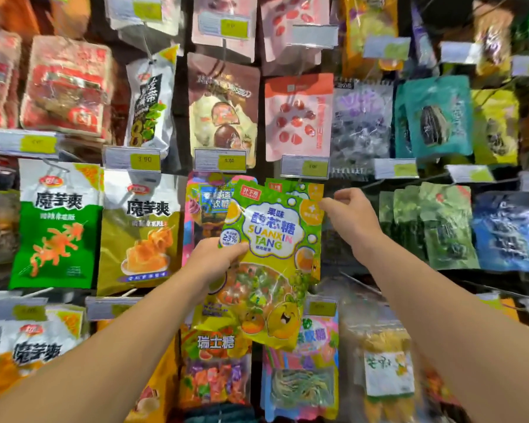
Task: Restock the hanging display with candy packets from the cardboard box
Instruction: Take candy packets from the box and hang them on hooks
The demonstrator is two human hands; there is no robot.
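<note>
A green and yellow candy packet marked SUANXIN TANG is held up tilted in front of the hanging display at the centre. My left hand grips its left edge about halfway down. My right hand pinches its upper right corner. Right behind it hangs a second packet of the same kind, with only its top showing. The cardboard box is not in view.
Rows of snack packets hang on wire hooks all around: white and green konjac bags at left, a pink soft-candy packet behind, dark green packets at right. Price tags jut out above each hook.
</note>
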